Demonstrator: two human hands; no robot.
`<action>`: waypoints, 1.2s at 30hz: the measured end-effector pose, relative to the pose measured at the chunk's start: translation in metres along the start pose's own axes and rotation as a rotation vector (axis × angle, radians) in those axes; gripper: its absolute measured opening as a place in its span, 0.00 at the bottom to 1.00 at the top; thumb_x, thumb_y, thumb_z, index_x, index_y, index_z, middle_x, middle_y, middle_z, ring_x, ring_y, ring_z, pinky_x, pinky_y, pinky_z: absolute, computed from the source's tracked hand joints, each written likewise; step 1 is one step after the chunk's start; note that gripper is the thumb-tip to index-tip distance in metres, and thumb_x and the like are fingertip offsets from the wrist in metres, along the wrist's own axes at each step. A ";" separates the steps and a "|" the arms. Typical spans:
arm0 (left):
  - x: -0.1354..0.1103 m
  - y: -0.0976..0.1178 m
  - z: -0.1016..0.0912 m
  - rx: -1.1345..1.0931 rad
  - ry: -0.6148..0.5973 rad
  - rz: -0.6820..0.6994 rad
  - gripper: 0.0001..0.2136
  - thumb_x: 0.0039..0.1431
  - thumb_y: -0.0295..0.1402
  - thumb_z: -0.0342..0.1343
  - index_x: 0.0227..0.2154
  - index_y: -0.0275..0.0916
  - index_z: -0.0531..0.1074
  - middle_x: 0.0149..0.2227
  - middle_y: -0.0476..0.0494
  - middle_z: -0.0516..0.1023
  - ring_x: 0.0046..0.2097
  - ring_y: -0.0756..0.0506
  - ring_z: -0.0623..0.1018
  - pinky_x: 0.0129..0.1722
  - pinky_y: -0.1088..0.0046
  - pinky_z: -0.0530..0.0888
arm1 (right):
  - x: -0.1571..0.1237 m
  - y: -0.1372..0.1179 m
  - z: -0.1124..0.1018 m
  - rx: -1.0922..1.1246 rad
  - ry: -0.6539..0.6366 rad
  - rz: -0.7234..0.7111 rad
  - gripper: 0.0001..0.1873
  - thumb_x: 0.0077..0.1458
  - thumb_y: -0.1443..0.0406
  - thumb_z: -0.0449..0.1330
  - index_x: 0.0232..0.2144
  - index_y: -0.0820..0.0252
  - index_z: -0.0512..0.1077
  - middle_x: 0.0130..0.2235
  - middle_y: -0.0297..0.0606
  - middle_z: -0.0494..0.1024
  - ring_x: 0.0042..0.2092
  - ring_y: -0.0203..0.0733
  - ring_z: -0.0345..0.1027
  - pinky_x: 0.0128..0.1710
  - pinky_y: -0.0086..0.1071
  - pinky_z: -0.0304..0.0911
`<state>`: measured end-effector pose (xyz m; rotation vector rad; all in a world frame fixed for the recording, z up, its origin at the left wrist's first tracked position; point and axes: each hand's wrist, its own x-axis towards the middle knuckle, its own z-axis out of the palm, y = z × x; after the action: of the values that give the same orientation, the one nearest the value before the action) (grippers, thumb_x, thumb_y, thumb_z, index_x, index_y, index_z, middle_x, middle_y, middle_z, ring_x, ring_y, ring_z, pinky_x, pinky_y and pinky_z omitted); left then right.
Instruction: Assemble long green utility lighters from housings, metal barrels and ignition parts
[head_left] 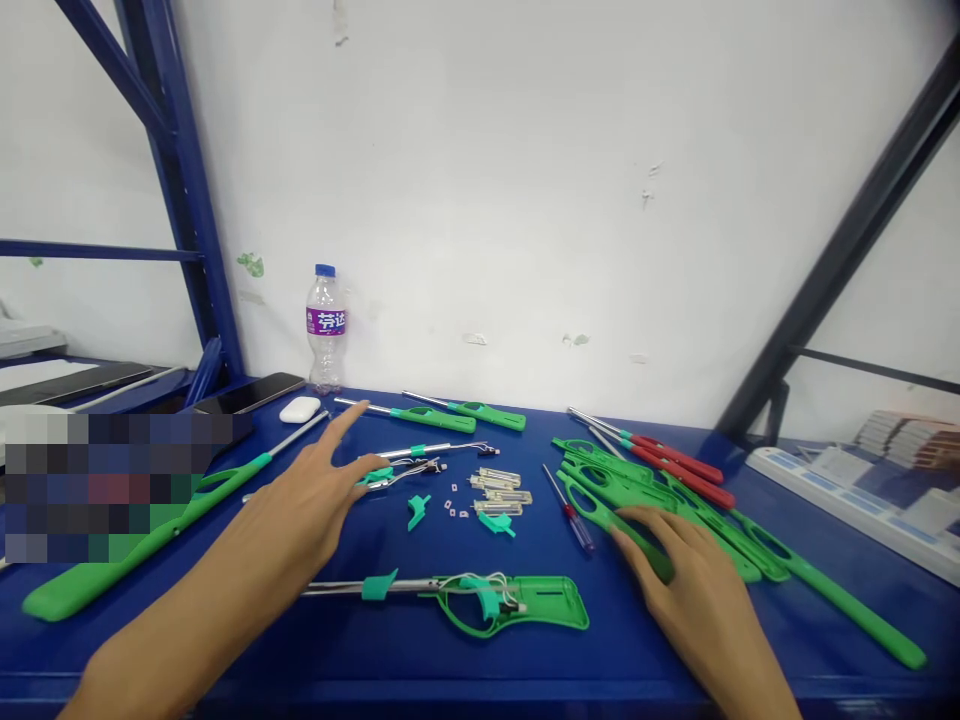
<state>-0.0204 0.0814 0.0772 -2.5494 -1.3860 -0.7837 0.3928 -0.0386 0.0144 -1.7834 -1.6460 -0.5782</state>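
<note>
My left hand (311,495) hovers open over the blue table (375,650), fingers stretched toward a small metal tube assembly with teal parts (409,465). My right hand (675,565) lies on a pile of green lighter shells (637,490), fingers curled over one shell's handle. An opened green lighter half with wires and a metal tube (480,595) lies in front of me between both hands. Small clear parts (499,490) and teal pieces (417,510) sit in the middle.
A water bottle (325,328) stands by the wall, next to a phone (251,393) and a white earbud case (299,408). Red-handled lighters (675,462), a small screwdriver (570,510), assembled green lighters (450,412) and a long one (150,540) lie around. Blue shelf posts flank the table.
</note>
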 end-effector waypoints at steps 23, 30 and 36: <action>0.012 0.027 0.015 -0.143 -0.375 0.147 0.15 0.74 0.29 0.52 0.54 0.46 0.80 0.57 0.42 0.82 0.57 0.37 0.82 0.56 0.55 0.79 | -0.001 0.002 0.001 0.019 -0.019 -0.032 0.25 0.73 0.46 0.52 0.47 0.54 0.82 0.51 0.47 0.84 0.56 0.64 0.74 0.56 0.62 0.68; 0.009 0.023 0.023 -0.112 -0.279 0.146 0.25 0.72 0.27 0.50 0.68 0.53 0.69 0.63 0.42 0.79 0.61 0.33 0.80 0.56 0.51 0.78 | 0.000 0.000 -0.001 0.049 -0.028 -0.052 0.26 0.73 0.45 0.52 0.48 0.53 0.82 0.51 0.46 0.85 0.57 0.63 0.73 0.59 0.61 0.66; 0.009 0.024 0.025 -0.125 -0.224 0.161 0.25 0.75 0.32 0.49 0.71 0.56 0.64 0.66 0.44 0.76 0.62 0.34 0.80 0.57 0.53 0.78 | 0.003 -0.009 -0.007 0.120 -0.045 -0.115 0.17 0.73 0.50 0.56 0.47 0.50 0.82 0.50 0.42 0.85 0.57 0.61 0.72 0.59 0.59 0.65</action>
<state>0.0122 0.0831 0.0633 -2.8784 -1.2003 -0.5896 0.3853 -0.0416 0.0229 -1.6344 -1.7849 -0.4826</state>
